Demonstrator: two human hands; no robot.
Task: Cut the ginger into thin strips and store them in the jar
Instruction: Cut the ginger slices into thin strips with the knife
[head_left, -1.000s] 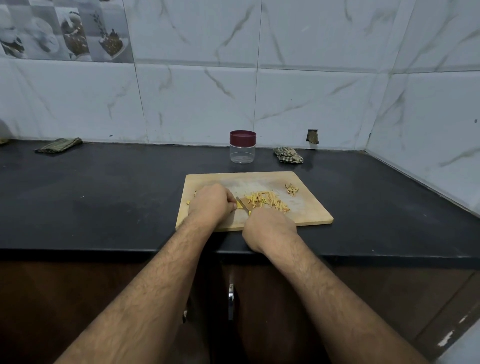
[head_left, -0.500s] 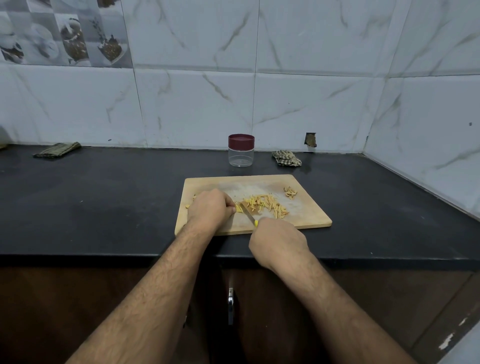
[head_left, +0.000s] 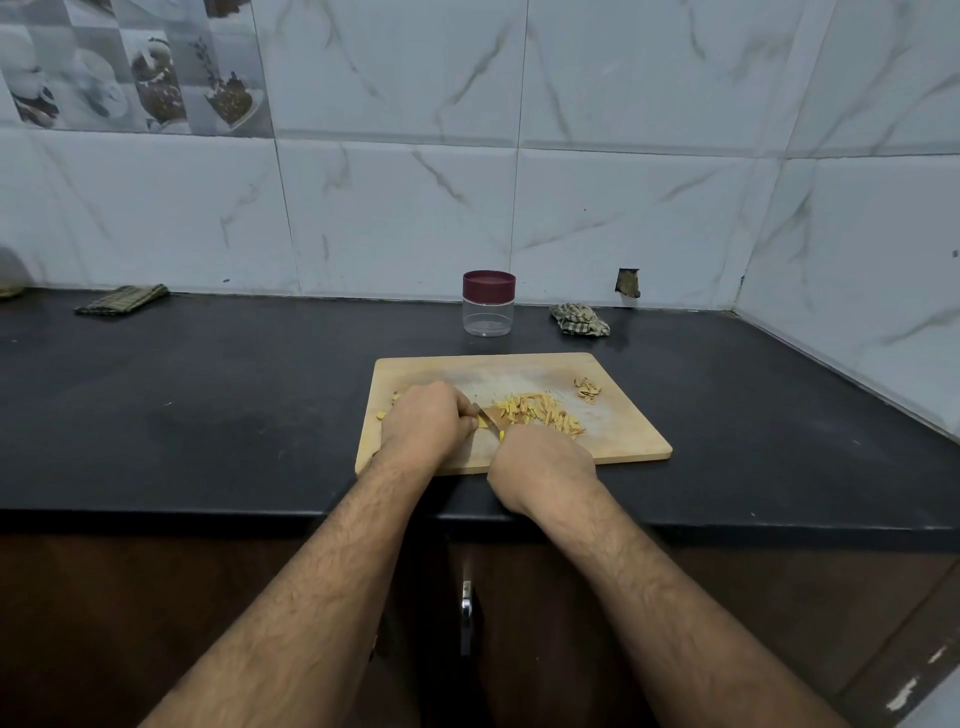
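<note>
Right hand: the right hand (head_left: 543, 470) sits at the near edge of the cutting board (head_left: 618, 441), fingers curled round the knife (head_left: 491, 417); only the yellow end of the handle and the blade show past the knuckles.
Left hand: the left hand (head_left: 428, 423) lies knuckles-up on the board's left part, fingers curled down on a ginger piece (head_left: 482, 423) whose yellow end peeks out at the fingertips, touching the blade.
Change: half a second ago the blade stood slightly further right of the left fingers; now it meets them, and the right hand has drawn nearer the left.
Ginger strips: a loose heap of ginger strips (head_left: 540, 413) lies mid-board, just beyond and right of the right hand; small scraps (head_left: 588, 389) sit apart near the far right corner.
Jar: the jar (head_left: 488, 304), clear with a maroon lid on, stands on the counter (head_left: 208, 395) beyond the board, well apart from both hands.
Cloths: a crumpled cloth (head_left: 579, 319) lies right of the jar, a folded cloth (head_left: 122, 300) far left by the wall.
Writing: none legible.
</note>
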